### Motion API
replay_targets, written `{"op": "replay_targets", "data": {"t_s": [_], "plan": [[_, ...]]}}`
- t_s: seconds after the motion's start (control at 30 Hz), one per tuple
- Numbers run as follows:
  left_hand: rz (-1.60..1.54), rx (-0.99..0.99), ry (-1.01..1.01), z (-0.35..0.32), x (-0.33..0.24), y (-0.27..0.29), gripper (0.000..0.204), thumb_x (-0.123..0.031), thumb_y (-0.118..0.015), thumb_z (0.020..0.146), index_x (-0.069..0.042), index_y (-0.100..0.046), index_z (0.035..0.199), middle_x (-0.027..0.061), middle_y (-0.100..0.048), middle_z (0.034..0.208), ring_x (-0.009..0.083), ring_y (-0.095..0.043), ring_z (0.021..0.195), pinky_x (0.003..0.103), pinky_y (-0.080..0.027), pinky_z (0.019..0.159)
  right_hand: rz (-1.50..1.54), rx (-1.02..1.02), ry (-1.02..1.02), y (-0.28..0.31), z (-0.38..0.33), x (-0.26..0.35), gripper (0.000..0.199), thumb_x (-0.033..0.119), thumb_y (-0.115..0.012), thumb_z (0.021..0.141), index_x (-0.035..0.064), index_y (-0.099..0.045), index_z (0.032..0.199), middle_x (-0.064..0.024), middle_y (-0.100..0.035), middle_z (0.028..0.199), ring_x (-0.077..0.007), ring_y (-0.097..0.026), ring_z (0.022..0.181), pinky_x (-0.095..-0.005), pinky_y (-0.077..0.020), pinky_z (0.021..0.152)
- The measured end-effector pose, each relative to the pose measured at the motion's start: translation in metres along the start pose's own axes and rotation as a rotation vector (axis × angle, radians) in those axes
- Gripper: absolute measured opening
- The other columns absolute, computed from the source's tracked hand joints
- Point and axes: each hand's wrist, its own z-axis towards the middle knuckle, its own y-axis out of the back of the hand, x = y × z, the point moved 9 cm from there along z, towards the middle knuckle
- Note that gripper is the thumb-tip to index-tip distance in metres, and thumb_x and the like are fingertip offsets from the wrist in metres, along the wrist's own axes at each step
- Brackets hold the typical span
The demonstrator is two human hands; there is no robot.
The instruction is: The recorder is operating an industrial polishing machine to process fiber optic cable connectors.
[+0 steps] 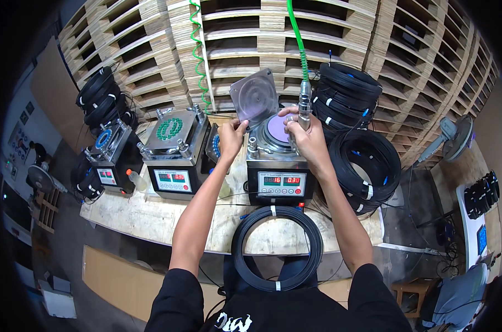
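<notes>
The purple disc (278, 128) lies on top of the middle bench machine (262, 164), directly ahead of the person. The right hand (308, 135) has its fingers wrapped around a metal nozzle (304, 99) above the disc's right side; the outlet is hidden, so I cannot tell whether it touches. The left hand (232, 138) has thumb and fingers pinched on the lower edge of a tilted square plate (256, 98). For good results, keep the plate steady by its edge, aim the nozzle evenly across the surface, and keep fingertips off the disc's face. Mind the corner post (253, 145) beside the disc and the blue-ringed fixture (215, 145) next to the left wrist. Allow slack in the green hose (296, 33), which comes down from above. A black cable coil (239, 238) overhangs the near edge of the desk (215, 235) between the forearms and could snag them; stacked coils (367, 166) crowd the right side. To the left stands a second machine (187, 155), with a bottle (136, 180) beside it.
</notes>
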Motion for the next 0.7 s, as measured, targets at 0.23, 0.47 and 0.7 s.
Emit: {"op": "replay_targets", "data": {"t_s": [0.23, 0.47, 0.7], "plan": [[-0.048, -0.019, -0.064, -0.001, -0.011, -0.003, 0.03, -0.023, -0.072, 0.091, 0.005, -0.072, 0.102, 0.0112, -0.073, 0.076, 0.0099, -0.065, 0.069, 0.029, -0.051, 0.068, 0.011, 0.009, -0.089, 0.023, -0.009, 0.003, 0.021, 0.004, -0.052, 0.089, 0.0015, -0.064, 0.106, -0.0025, -0.063, 0.088, -0.0084, -0.058, 0.079, -0.024, -0.0468, 0.075], [-0.026, -0.074, -0.055, -0.003, -0.005, -0.006, 0.025, -0.018, -0.069, 0.092, 0.006, -0.068, 0.099, 0.0239, -0.071, 0.083, 0.033, -0.072, 0.074, 0.038, -0.052, 0.069, -0.149, -0.131, 0.033, 0.055, -0.01, 0.026, 0.021, 0.005, -0.054, 0.091, 0.0032, -0.067, 0.108, 0.0029, -0.059, 0.082, -0.0043, -0.049, 0.072, -0.0212, -0.04, 0.068], [-0.129, -0.122, -0.101, -0.014, -0.012, -0.005, 0.024, -0.014, -0.068, 0.092, 0.005, -0.067, 0.106, 0.0234, -0.072, 0.086, 0.0317, -0.073, 0.078, 0.039, -0.052, 0.07, -0.069, -0.056, -0.02, 0.05, -0.004, 0.014, 0.02, 0.006, -0.054, 0.09, 0.0004, -0.065, 0.105, -0.0032, -0.064, 0.09, -0.0087, -0.057, 0.077, -0.0251, -0.0473, 0.075]]}}
